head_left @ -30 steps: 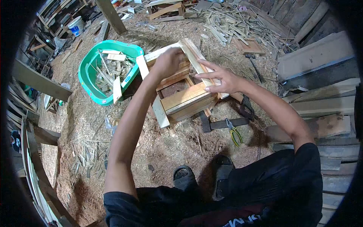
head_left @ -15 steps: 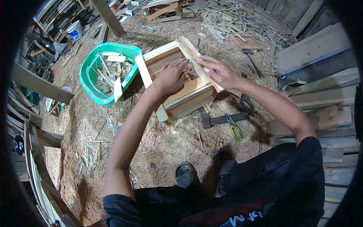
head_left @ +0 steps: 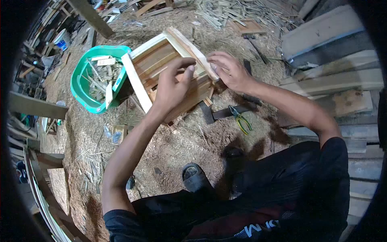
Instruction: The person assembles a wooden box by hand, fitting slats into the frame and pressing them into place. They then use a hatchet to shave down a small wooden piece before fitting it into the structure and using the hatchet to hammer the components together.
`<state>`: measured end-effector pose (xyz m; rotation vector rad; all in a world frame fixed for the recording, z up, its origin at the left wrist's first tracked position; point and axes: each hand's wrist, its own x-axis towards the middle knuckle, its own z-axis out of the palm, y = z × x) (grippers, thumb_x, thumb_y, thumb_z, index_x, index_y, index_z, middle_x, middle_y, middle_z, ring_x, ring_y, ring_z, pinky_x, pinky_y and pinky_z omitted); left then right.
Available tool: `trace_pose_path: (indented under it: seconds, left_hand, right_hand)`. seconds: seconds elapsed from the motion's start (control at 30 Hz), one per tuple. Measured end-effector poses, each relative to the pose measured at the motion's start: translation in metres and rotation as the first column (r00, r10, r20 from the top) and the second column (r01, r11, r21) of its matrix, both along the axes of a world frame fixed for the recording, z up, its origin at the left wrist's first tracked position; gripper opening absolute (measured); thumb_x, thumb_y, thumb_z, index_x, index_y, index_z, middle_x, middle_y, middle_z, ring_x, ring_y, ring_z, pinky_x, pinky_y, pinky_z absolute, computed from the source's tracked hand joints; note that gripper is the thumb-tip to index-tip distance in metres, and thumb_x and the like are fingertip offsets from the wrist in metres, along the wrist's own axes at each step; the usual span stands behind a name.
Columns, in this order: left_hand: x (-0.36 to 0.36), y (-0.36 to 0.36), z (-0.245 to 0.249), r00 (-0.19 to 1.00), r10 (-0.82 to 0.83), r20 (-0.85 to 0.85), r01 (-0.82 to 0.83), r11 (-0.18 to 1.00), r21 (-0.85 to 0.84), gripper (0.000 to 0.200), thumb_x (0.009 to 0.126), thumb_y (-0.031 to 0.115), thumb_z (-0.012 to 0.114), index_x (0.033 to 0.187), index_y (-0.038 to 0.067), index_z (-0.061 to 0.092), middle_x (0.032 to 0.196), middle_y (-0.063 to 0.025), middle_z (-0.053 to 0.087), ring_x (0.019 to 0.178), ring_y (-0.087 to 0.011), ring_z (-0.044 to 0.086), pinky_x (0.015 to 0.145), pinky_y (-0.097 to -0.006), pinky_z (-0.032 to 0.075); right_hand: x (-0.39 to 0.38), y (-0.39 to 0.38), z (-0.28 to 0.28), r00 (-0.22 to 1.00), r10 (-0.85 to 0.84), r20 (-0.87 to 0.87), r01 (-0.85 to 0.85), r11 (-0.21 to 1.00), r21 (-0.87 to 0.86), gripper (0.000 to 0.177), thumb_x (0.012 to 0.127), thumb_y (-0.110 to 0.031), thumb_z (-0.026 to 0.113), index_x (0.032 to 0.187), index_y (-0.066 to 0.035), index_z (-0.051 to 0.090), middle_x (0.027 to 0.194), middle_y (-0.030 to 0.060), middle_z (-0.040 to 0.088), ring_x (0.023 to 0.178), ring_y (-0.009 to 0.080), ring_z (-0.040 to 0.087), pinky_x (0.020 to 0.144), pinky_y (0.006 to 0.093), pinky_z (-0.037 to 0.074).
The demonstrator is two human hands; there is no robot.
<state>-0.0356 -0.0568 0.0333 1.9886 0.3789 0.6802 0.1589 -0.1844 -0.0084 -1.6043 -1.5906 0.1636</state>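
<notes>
A wooden box-like frame [head_left: 147, 46] made of pale strips rests on the shavings-covered ground, with slats across its inside. My left hand [head_left: 173, 85] is over its near part, thumb and curved fingers apart, with nothing visible between them. My right hand [head_left: 230, 73] is beside the frame's right-hand strip [head_left: 193, 50], its fingers bent and parted from the thumb. Whether its fingertips touch the strip cannot be told. Below the right hand lie a hammer [head_left: 207, 113] and yellow-green pliers [head_left: 242, 120].
A green tub [head_left: 77, 86] of wood scraps stands left of the frame. Boards [head_left: 330, 76] line the right side. Behind are a stick pile [head_left: 229, 10], a dark tool [head_left: 258, 50] and a post [head_left: 89, 18]. My sandalled foot [head_left: 195, 177] is on the near ground.
The view has shifted, and more of the frame's inside shows. My left hand's flat fingers have curved and its thumb stands apart. My right hand's fingers have bent from their stretched pose along the strip.
</notes>
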Motion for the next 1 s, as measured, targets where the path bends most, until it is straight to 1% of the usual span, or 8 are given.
trace_pose_path:
  seconds: [0.1,0.23,0.3,0.33,0.47,0.57,0.8,1.0]
  left_hand:
    - [0.001,-0.032,-0.003,0.996,-0.065,0.065,0.079,0.969,-0.233,0.023,0.097,0.006,0.059,0.119,0.002,0.062,0.111,-0.0069,0.066,0.104,-0.0132,0.060,0.094,-0.0284,0.047]
    - [-0.003,-0.076,-0.023,0.981,-0.190,-0.046,0.164,0.930,-0.329,0.016,0.098,0.004,0.057,0.113,0.001,0.060,0.103,-0.0037,0.063,0.091,-0.0102,0.059,0.081,-0.0251,0.049]
    - [-0.002,-0.090,-0.052,0.993,-0.112,-0.048,0.086,0.922,-0.377,0.017,0.094,0.007,0.061,0.111,0.003,0.061,0.085,-0.0038,0.066,0.068,-0.0086,0.057,0.061,-0.0242,0.047]
    - [-0.003,-0.094,-0.068,0.992,-0.094,-0.078,0.054,0.910,-0.410,0.018,0.094,0.007,0.060,0.112,0.003,0.060,0.087,-0.0040,0.065,0.072,-0.0085,0.058,0.063,-0.0255,0.048]
    - [-0.004,-0.113,-0.133,0.985,-0.100,-0.139,-0.029,0.705,-0.709,0.021,0.095,0.011,0.059,0.114,0.004,0.059,0.094,-0.0046,0.064,0.083,-0.0090,0.057,0.068,-0.0287,0.048]
    - [-0.011,-0.124,-0.165,0.930,-0.061,-0.362,-0.276,0.535,-0.798,0.018,0.097,0.014,0.055,0.112,0.006,0.060,0.093,-0.0033,0.062,0.079,-0.0128,0.057,0.066,-0.0275,0.047]
    - [-0.038,-0.125,-0.164,0.973,-0.118,-0.201,-0.052,0.732,-0.679,0.014,0.099,0.016,0.057,0.106,0.004,0.059,0.089,-0.0026,0.061,0.076,-0.0107,0.055,0.067,-0.0261,0.047]
    - [-0.096,-0.111,-0.144,0.935,-0.101,-0.341,-0.048,0.914,-0.402,0.018,0.097,0.017,0.060,0.105,0.001,0.062,0.078,-0.0044,0.061,0.069,-0.0104,0.055,0.062,-0.0282,0.046]
  right_hand:
    - [0.003,-0.016,0.001,0.997,-0.055,0.048,0.051,0.996,0.073,0.025,0.098,-0.014,0.055,0.116,0.002,0.060,0.119,0.0166,0.059,0.118,0.0291,0.056,0.102,0.0393,0.043]
    - [-0.009,-0.046,-0.004,0.992,-0.067,-0.110,0.074,0.996,0.059,0.022,0.098,-0.015,0.054,0.112,0.002,0.059,0.115,0.0147,0.059,0.111,0.0253,0.058,0.096,0.0366,0.045]
    - [-0.020,-0.061,-0.012,0.961,-0.071,-0.268,0.074,0.997,-0.001,0.021,0.098,-0.015,0.054,0.110,0.003,0.058,0.114,0.0140,0.059,0.108,0.0239,0.058,0.094,0.0357,0.046]
    - [-0.019,-0.063,-0.025,0.987,-0.096,-0.127,0.105,0.992,0.066,0.019,0.097,-0.013,0.055,0.109,0.002,0.058,0.110,0.0129,0.060,0.103,0.0223,0.059,0.089,0.0340,0.048]
    - [-0.030,-0.095,-0.059,0.960,-0.114,-0.254,0.095,0.992,-0.085,0.017,0.093,-0.010,0.056,0.107,-0.001,0.058,0.101,0.0115,0.060,0.096,0.0214,0.059,0.084,0.0341,0.047]
    - [-0.035,-0.124,-0.100,0.959,-0.110,-0.261,0.045,0.968,-0.245,0.017,0.092,-0.010,0.058,0.107,-0.001,0.058,0.098,0.0112,0.060,0.093,0.0217,0.059,0.083,0.0347,0.047]
    - [-0.052,-0.130,-0.105,0.954,0.007,-0.298,-0.097,0.953,-0.288,0.021,0.088,-0.011,0.064,0.104,0.000,0.057,0.097,0.0151,0.061,0.089,0.0294,0.063,0.080,0.0378,0.051]
    - [-0.077,-0.108,-0.106,0.931,0.170,-0.323,-0.280,0.900,-0.334,0.018,0.088,-0.015,0.068,0.097,-0.002,0.061,0.089,0.0125,0.061,0.084,0.0259,0.062,0.076,0.0376,0.050]
